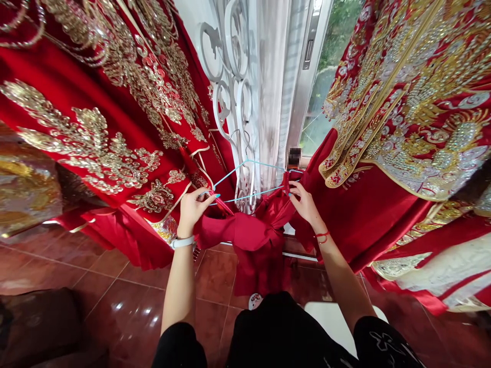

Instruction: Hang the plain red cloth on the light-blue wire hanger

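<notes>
A plain red dress (pixel 251 231) hangs in front of me on a thin light-blue hanger (pixel 264 163). At the hanger's left end, my left hand (pixel 195 205) pinches a strap of the dress, thumb and fingers closed. My right hand (pixel 304 203) is closed on the other strap, by the hanger's right end. The hanger's hook reaches up beside a white scrollwork metal stand (pixel 241 107). Below the bodice, the dress's skirt drops toward the floor.
Red garments with gold and silver embroidery (pixel 95 148) hang close on the left, and another embroidered garment (pixel 406 97) hangs on the right. A window (pixel 322 87) and white curtain are behind. A brown padded seat (pixel 42 327) stands lower left on the red tiled floor (pixel 130 301).
</notes>
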`<state>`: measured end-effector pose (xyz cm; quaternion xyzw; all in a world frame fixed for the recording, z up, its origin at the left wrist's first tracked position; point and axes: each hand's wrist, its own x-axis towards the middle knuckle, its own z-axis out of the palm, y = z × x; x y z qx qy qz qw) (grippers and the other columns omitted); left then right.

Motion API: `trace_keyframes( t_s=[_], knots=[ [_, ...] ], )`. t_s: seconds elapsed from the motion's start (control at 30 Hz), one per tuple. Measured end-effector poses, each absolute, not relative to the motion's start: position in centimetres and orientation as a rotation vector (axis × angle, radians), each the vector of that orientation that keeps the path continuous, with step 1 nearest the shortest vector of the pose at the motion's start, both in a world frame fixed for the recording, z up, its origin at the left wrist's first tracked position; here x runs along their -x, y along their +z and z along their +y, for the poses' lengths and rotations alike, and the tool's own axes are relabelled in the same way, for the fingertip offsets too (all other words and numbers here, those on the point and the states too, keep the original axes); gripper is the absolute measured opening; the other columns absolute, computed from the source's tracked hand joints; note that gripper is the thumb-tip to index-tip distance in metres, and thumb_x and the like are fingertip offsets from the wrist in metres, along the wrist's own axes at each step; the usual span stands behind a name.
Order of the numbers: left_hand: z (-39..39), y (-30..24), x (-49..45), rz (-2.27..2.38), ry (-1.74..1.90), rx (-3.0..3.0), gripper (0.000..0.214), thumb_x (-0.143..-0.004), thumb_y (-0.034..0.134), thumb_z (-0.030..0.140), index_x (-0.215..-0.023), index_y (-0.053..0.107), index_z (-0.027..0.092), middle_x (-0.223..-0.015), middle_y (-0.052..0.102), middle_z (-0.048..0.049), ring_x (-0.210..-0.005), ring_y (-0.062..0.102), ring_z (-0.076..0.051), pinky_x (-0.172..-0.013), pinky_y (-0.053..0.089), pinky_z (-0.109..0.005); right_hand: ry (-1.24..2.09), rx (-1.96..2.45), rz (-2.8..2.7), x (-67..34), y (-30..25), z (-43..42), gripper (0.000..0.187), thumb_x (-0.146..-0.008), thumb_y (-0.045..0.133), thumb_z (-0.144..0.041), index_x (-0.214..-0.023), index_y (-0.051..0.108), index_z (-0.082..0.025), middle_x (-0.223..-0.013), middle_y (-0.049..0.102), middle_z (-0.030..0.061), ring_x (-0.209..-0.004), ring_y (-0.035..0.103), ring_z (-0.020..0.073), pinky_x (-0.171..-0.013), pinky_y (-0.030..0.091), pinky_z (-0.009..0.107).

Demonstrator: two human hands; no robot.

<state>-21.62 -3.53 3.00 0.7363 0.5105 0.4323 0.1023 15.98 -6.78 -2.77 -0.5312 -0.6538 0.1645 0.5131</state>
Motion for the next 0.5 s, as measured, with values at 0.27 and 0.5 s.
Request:
trace_keyframes(
  t_s=[0.27, 0.5],
  knots=[
    [-3.6, 2.8, 21.4, 1.491, 1.236, -2.163, 0.032, -0.083, 0.07, 0.049, -0.073, 0.065, 0.019, -0.055, 0.032, 0.0078, -0.054, 0.028, -0.011, -0.056, 0.025, -0.026, -0.049, 1.728, -1.467, -20.3, 0.5, -3.6, 0.036, -0.083, 0.06, -0.028, -0.117, 0.07, -0.021, -0.104, 0.073, 0.0108, -0.098, 0.066, 0.0277, -0.094, 0.052, 0.044],
    [-3.4, 2.0, 20.5, 1.493, 1.225, -2.141, 0.03, -0.085, 0.069, 0.048, -0.08, 0.068, 0.018, -0.057, 0.035, 0.0069, -0.055, 0.032, -0.011, -0.059, 0.031, -0.026, -0.052, 1.715, -1.366, -19.7, -0.5, -3.0, 0.056, -0.079, 0.057, -0.024, -0.134, 0.057, -0.014, -0.115, 0.068, 0.0152, -0.107, 0.063, 0.0297, -0.098, 0.051, 0.047]
  ],
)
